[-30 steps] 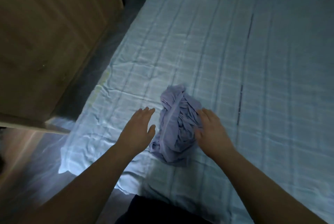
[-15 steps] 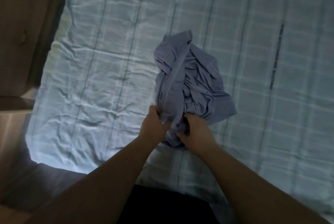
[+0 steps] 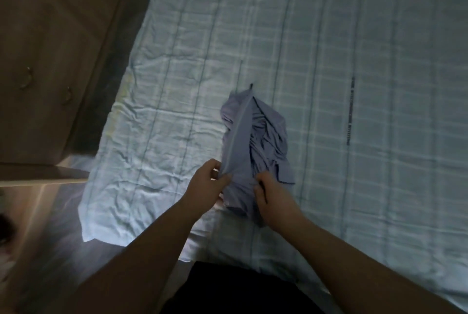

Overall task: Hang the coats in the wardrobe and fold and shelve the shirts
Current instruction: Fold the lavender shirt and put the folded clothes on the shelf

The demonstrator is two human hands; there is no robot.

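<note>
Both hands have closed in: left hand (image 3: pixel 209 183) and right hand (image 3: pixel 272 196) now pinch the crumpled shirt (image 3: pixel 249 141) on the bed (image 3: pixel 354 60), probably to shake it open.

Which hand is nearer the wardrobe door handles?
Left. The left hand grips the shirt on the side facing the wardrobe handles; the right hand grips its far side.

Single head cam, steep downward view over bed (image 3: pixel 329 60), close above forearms, wardrobe (image 3: pixel 50 60) at left edge.
</note>
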